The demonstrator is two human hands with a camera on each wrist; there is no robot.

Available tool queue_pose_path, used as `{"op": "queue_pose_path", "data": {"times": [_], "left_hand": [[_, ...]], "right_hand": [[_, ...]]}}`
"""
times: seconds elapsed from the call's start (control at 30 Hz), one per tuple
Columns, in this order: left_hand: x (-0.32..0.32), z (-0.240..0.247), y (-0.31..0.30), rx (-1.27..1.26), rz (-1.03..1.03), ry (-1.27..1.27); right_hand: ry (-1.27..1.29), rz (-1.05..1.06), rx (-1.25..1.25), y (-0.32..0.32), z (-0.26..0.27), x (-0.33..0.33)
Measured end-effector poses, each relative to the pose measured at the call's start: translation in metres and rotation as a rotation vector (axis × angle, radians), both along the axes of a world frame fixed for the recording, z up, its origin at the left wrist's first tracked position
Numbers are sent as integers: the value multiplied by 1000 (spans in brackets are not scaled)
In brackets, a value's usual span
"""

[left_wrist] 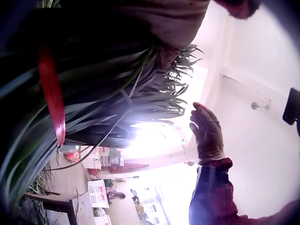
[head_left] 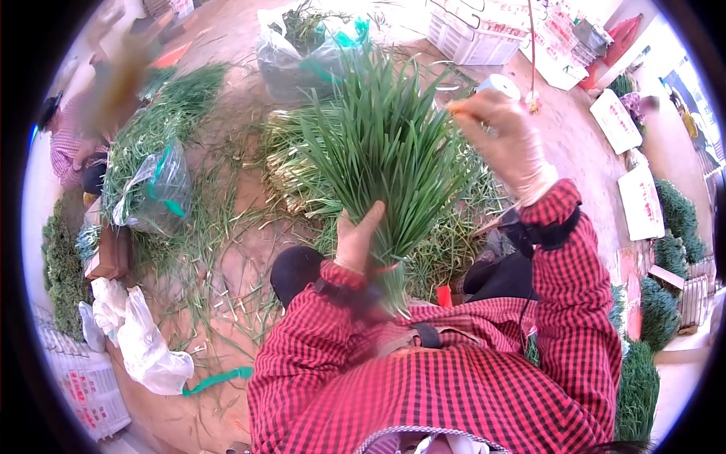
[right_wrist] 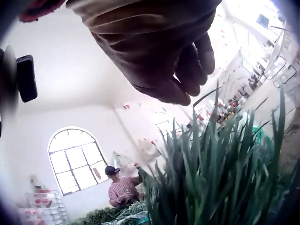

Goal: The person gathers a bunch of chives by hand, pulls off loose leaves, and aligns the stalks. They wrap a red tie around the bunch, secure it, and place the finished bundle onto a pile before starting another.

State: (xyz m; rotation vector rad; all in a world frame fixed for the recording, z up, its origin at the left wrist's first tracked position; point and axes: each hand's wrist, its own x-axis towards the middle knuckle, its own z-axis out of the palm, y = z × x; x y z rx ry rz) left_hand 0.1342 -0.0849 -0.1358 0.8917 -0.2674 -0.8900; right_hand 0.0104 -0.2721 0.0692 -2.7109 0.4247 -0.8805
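A thick bundle of garlic chives point(head_left: 382, 144) stands in front of the person, green leaf tips spread upward and pale stems down near the lap. The gloved left hand point(head_left: 359, 236) grips it around the lower part, thumb along the leaves. Just below that hand, a red band point(left_wrist: 50, 93) circles the stems. The gloved right hand point(head_left: 503, 140) is raised at the right of the leaf tips, fingers bent toward the thumb. In the right wrist view a thin leaf point(right_wrist: 206, 96) overlaps its fingertips; I cannot tell whether they pinch it.
Behind the bundle lies a pile of loose chives point(head_left: 291, 163). A filled clear bag point(head_left: 291, 60) and a white crate point(head_left: 473, 38) stand farther back. Another chive heap point(head_left: 162, 113) is at the left, near a second person point(right_wrist: 124, 187). A white plastic bag point(head_left: 151, 344) lies on the floor.
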Motion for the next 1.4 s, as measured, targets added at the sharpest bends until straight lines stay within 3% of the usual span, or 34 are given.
{"op": "queue_pose_path", "data": {"times": [0.1,0.3,0.4,0.5,0.63,0.8,0.87,0.93,1.0,1.07,1.13,1.2,1.27,1.4], "left_hand": [[-3,3,-1,10,-15,21],[-4,9,0,-15,-54,-17],[-5,8,0,-11,-78,-35],[-5,13,1,5,-69,-63],[-3,4,0,-6,-37,-94],[-2,0,-2,-32,39,-19],[-2,0,-1,-23,63,-18],[-1,-5,-2,21,68,-14],[0,-6,-3,-13,16,-27],[-2,-5,-5,-29,-5,-70],[-5,-4,-8,-30,23,-137],[-10,1,-11,-85,27,-101],[-10,0,-11,-90,31,-106],[-4,-2,-8,16,32,-196]], "right_hand": [[231,-74,36,30,-7,18],[-39,128,-2,58,-33,44],[230,-29,-38,54,-42,57],[174,76,-58,42,-59,64],[282,-17,-171,38,-57,57],[-27,-135,-52,-26,-71,22],[65,-373,-337,-56,-62,6],[-187,-310,-386,-43,-42,9],[-333,-126,-50,-21,-29,15],[-235,88,123,19,-22,24],[48,93,-155,54,-18,41],[361,-20,-191,64,-26,60],[341,-24,-168,51,-54,71],[338,3,-44,39,-61,67]]}}
